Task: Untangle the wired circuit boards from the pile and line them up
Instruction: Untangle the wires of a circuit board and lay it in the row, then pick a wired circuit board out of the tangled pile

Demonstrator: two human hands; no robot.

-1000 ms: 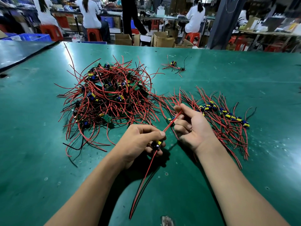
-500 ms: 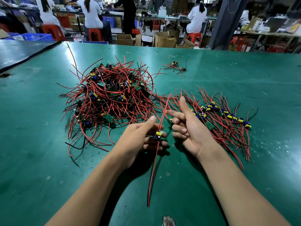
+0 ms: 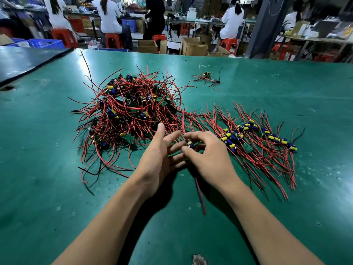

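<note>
Head view: the right hand (image 3: 206,155) has its fingertips curled round one small circuit board (image 3: 191,145), pinching it just left of the lined-up row (image 3: 257,138). The board's red wire (image 3: 199,194) trails toward the near edge under the wrist. The left hand (image 3: 158,159) lies beside it with fingers straight and spread, holding nothing, its fingertips reaching in under the right hand's. Whether they touch the board I cannot tell.

By my judgement the task is less than half done. The row on the right holds a modest run of boards laid side by side with their leads fanned near and far. The pile (image 3: 131,113) on the left is much the larger heap, with wires looping over one another and boards buried among them. A small cluster (image 3: 207,77) sits well apart on the far side, not yet sorted. The board in hand looks free of the pile and ready to join the row's left end.

Room is generous. The table (image 3: 57,188) is bare green all along the near side and to the right of the row. The row's left end lies close to the pile's loose strands, so new boards could snag there. A dark mat (image 3: 28,60) borders the far left corner. The far edge is well beyond all the wires.
</note>
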